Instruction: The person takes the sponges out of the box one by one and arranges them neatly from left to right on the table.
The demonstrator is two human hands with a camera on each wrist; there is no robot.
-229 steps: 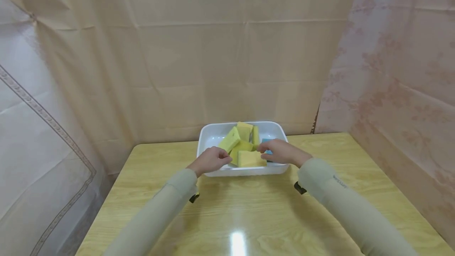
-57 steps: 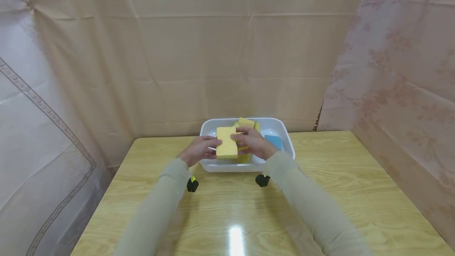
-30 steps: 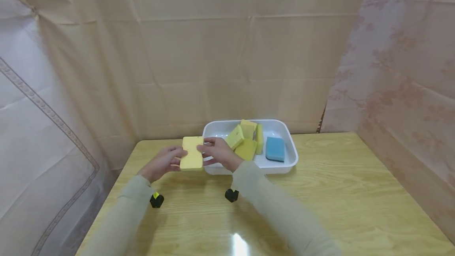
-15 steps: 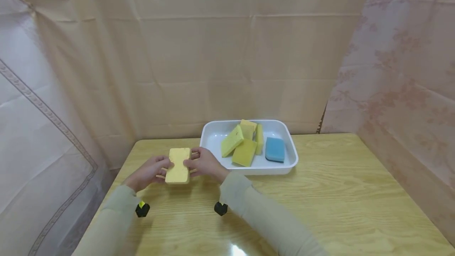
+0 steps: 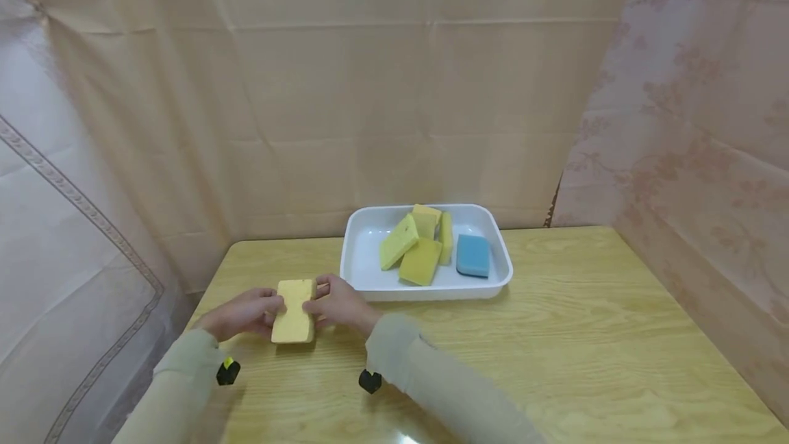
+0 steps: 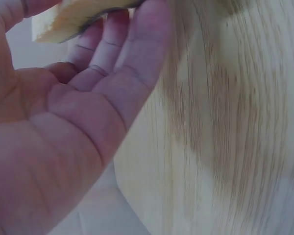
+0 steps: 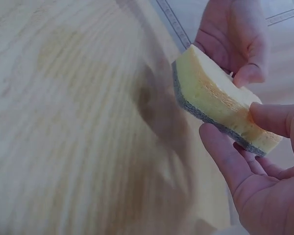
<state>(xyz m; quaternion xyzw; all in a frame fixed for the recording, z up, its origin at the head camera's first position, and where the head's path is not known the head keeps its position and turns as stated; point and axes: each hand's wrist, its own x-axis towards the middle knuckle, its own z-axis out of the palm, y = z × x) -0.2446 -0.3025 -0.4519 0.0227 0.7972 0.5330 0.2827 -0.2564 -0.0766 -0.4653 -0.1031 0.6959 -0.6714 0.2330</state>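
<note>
Both hands hold one yellow sponge above the left part of the table. A dark scouring layer on its underside shows in the right wrist view, where the sponge tilts over the wood. My left hand pinches its left edge, thumb on top and fingers beneath. On the opposite edge my right hand pinches it the same way. In the left wrist view only a corner of the sponge appears, past the fingers of the left hand.
A white tray stands at the back middle of the table. Several yellow sponges are heaped in it, with a blue sponge lying apart at its right. Cloth curtains hang behind and at both sides.
Between the two hands, the yellow sponge has come out of the tray, then moved left and toward the person, and lower. The other sponges stay in the tray.
</note>
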